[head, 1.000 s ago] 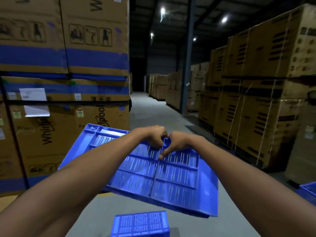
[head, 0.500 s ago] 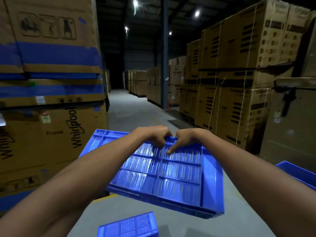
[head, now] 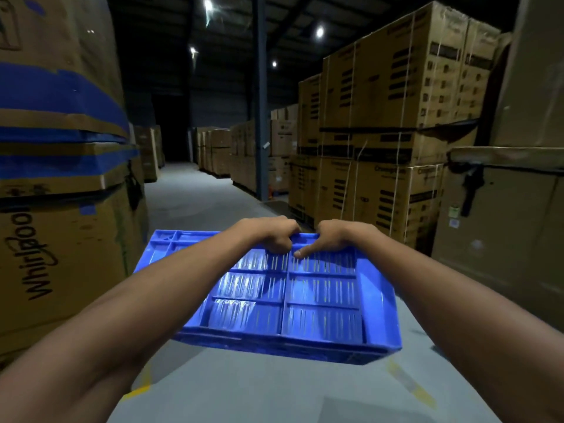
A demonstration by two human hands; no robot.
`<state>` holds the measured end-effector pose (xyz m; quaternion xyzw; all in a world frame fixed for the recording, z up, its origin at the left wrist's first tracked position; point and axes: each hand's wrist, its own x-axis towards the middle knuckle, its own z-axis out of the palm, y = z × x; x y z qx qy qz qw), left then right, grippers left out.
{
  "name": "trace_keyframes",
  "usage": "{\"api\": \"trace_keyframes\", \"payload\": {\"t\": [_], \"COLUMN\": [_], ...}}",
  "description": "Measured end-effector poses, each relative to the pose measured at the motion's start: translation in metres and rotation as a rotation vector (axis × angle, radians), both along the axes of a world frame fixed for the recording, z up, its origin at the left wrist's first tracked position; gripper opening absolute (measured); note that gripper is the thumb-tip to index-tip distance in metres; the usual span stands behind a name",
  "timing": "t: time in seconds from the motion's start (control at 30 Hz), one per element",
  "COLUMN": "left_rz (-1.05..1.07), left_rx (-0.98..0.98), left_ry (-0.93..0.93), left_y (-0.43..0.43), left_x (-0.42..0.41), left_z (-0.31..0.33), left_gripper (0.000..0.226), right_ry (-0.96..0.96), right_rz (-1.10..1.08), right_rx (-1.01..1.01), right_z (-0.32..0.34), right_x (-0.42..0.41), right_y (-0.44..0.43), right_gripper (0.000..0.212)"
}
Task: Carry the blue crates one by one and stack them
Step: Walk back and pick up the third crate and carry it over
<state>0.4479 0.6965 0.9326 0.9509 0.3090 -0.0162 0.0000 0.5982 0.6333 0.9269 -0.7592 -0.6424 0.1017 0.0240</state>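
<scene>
Blue slotted crate point(head: 308, 303), held clear of the grey floor point(head: 195, 203), we note grasped at its far rim by left hand point(head: 271, 236) and right hand point(head: 332, 239), side by side.

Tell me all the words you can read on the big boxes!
"Whirlpool": handwriting-style brand name running sideways on the left cardboard box.
Right strapped cartons: a printed word near each top edge, too blurred to read.
White stickers on the far-right box: too small to read.
Blue crate: no text visible.
</scene>
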Motion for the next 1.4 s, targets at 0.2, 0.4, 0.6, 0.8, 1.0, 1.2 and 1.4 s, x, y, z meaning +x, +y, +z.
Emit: {"api": "trace_keyframes", "payload": {"t": [0.2,0.4,0.6,0.8,1.0,1.2,1.4], "left_rz": [-0.050,-0.112,-0.132,-0.214,-0.353,-0.440,-0.508], "left_rx": [0.010,0.019,-0.019,-0.277,-0.332,-0.209,-0.137], "left_ry": [-0.039,-0.046,-0.032,0.016,0.061,0.050,0.170], "left_y": [0.058,0.134,0.239,0.335,0.390,0.419,0.433], "left_x": [0.072,0.148,0.242,0.331,0.424,0.521,0.646], "left_z": [-0.008,-0.018,-0.014,0.008,-0.008,-0.032,-0.037], "left_gripper": [0.010,0.009,0.043,0.016,0.039,0.056,0.047], "right_ry": [-0.148,-0.193,-0.229,-0.369,-0.523,-0.462,0.004], "right_rz": [0.010,-0.021,-0.144,-0.179,-0.237,-0.354,-0.551], "right_rx": [0.096,0.166,0.155,0.214,0.236,0.210,-0.141], "right_z": [-0.005,-0.014,-0.012,-0.001,-0.023,-0.043,-0.043], "right_x": [0.066,0.139,0.228,0.303,0.392,0.473,0.594], "right_y": [0.041,0.096,0.184,0.255,0.298,0.326,0.347], "right_gripper": [0.069,0.065,0.081,0.069,0.076,0.070,0.077]}}
